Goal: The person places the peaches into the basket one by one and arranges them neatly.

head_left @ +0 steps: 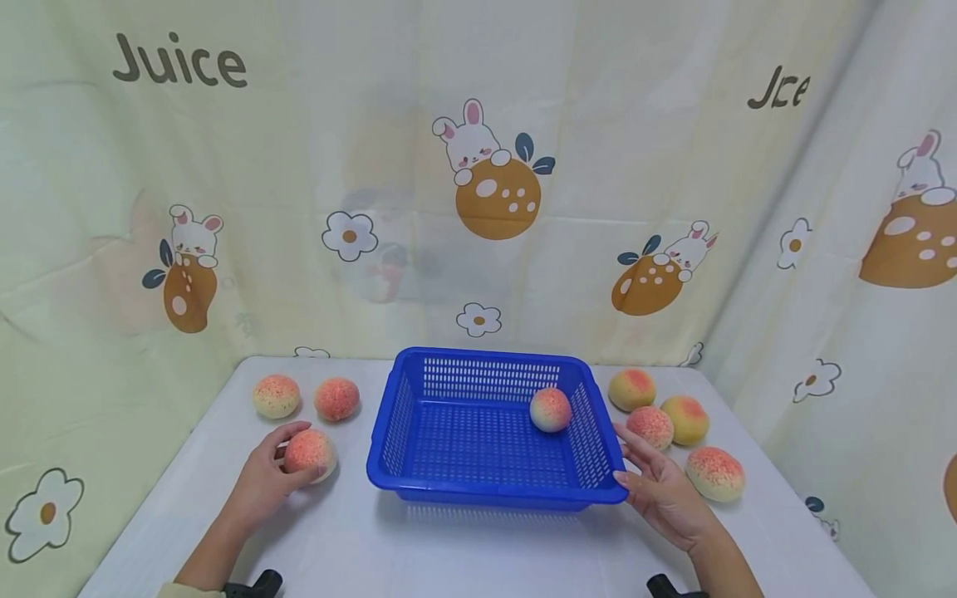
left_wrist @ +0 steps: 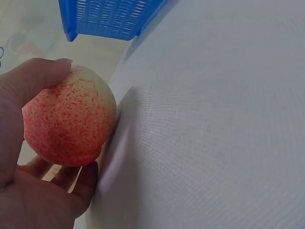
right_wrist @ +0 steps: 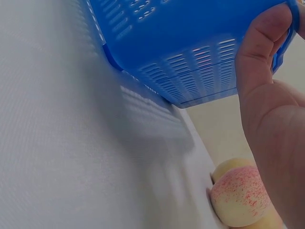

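My left hand (head_left: 265, 475) holds a pink-and-cream peach (head_left: 310, 455) at the left of the basket. In the left wrist view the thumb lies over one side of this peach (left_wrist: 71, 119) and the fingers curl round the other; it is at the white tabletop, though contact is unclear. With my right hand (head_left: 661, 490) I grip the right rim of a blue plastic basket (head_left: 478, 490), the thumb on the rim's near corner. The right wrist view shows that thumb bent over the basket's edge (right_wrist: 190, 43). One peach (head_left: 550, 410) sits inside the basket, towards its right side.
Two peaches, one paler (head_left: 276, 396) and one redder (head_left: 337, 399), lie behind my left hand. Several more, including a yellow one (head_left: 685, 420) and a speckled one (head_left: 715, 474), lie right of the basket. A printed curtain (head_left: 374, 166) hangs behind the white table (head_left: 463, 556).
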The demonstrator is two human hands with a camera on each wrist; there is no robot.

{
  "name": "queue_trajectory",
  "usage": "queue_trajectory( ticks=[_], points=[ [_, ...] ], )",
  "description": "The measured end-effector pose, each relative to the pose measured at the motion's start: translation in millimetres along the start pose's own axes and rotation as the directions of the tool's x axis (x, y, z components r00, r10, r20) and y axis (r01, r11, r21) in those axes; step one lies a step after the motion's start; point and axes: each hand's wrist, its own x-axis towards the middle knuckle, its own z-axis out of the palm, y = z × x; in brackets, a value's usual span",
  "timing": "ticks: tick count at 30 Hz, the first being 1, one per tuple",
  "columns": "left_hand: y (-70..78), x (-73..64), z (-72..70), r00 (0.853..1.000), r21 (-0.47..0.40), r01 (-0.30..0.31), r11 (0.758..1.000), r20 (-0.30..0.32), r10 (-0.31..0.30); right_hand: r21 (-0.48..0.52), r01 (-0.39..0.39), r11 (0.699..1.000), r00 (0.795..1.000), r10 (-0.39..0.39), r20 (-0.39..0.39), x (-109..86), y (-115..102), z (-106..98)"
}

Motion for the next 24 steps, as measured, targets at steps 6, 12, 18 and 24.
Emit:
queue_trajectory(
  ticks=[6,12,18,24],
  points=[
    [3.1,-0.2,-0.6,1.0,-0.014,0.004,1.0,0.0,-0.004,-0.001,0.006,1.0,1.0,-0.006,0.004,-0.3,-0.7,0.2],
    [4.4,-0.5,-0.8,1.0,-0.026,0.009,1.0,-0.001,-0.009,0.005,0.007,1.0,1.0,-0.007,-0.001,-1.1,0.1,1.4],
    [6.3,0.2,-0.2,1.0,-0.036,0.016,0.999,-0.002,-0.016,0.005,0.013,1.0,1.0,-0.013,0.004,-0.8,1.2,1.6],
    [11.0,1.1,1.1,1.0,-0.053,0.011,0.999,-0.011,-0.012,0.0,0.012,1.0,1.0,-0.012,0.005,-0.8,0.3,1.2]
  ],
)
